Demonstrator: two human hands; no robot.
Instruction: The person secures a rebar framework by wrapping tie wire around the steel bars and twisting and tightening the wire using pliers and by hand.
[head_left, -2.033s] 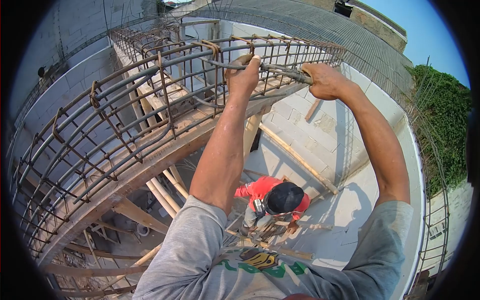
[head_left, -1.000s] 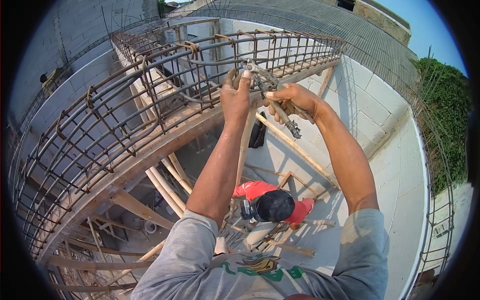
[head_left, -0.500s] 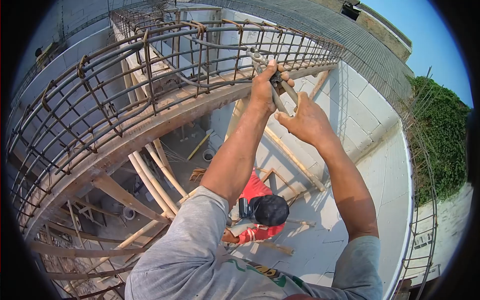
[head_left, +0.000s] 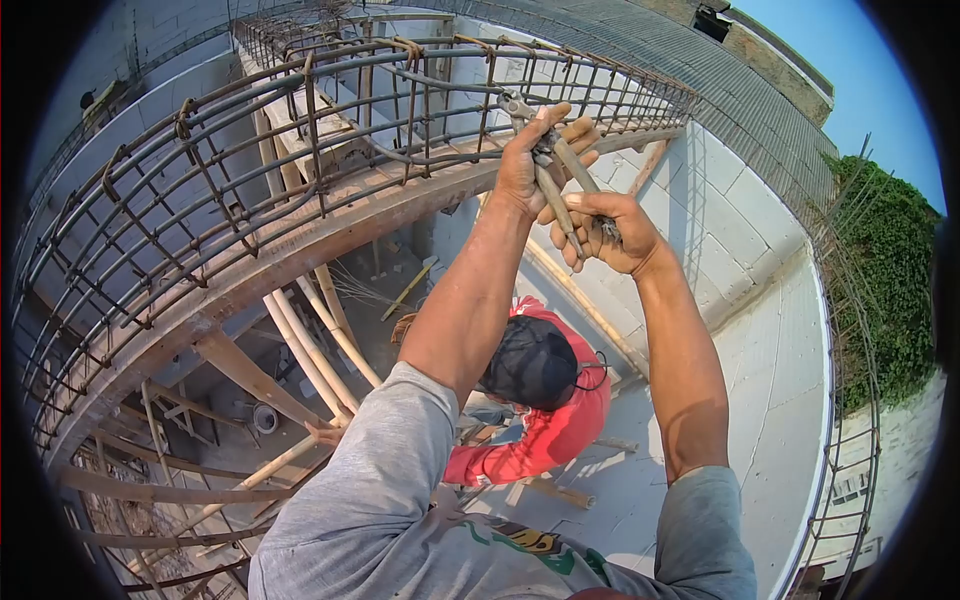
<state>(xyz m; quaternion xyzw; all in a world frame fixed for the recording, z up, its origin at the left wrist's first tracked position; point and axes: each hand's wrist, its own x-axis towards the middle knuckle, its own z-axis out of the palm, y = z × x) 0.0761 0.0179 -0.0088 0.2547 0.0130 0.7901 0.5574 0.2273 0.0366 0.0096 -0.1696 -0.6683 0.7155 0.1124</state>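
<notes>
Above the curved rebar cage (head_left: 300, 150), the left hand (head_left: 530, 165) and right hand (head_left: 605, 235) are both gripping the pincers (head_left: 550, 165), fingers wrapped round the handles, the tool's head nearing a top bar; the tie is looking unfinished

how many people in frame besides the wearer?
1. A person in a red shirt and dark cap is below, under the wearer's raised arms, beside the white block wall. Others may be hidden behind the rebar cage.

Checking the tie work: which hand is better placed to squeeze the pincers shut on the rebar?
Right. The right hand grips the handle ends of the pincers; the left hand sits up by their head.
</notes>
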